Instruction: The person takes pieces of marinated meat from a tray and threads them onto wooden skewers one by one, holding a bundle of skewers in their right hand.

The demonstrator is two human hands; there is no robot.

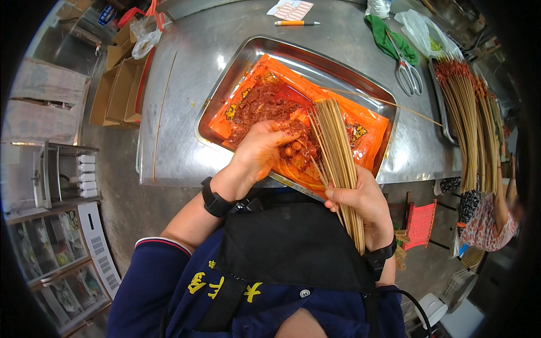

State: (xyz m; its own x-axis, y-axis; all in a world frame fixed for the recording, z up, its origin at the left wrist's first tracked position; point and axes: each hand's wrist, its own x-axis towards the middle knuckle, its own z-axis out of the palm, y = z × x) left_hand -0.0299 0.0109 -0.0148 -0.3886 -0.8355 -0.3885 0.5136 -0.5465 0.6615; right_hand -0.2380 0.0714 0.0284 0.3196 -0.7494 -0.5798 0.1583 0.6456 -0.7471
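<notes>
My left hand [260,148], its fingers stained red, curls around some sauce-coated meat [299,126] over the tray. In my right hand [365,198] is a thick bundle of bamboo skewers [338,156], tilted with its upper ends over the tray. One or two skewers stick out apart from the bundle near my right thumb. The steel tray [338,69] holds an opened orange plastic bag [374,116] spread flat. Dark red marinated meat slices [262,103] lie in sauce on the bag, left of the skewers.
On the steel table [186,84] lie a loose skewer [162,116], an orange pen [296,23], scissors [408,76] and a green cloth [386,36]. Bundled meat skewers [458,114] rest on a tray at right. Another skewer [393,103] crosses the tray's rim. A person [486,228] is at far right.
</notes>
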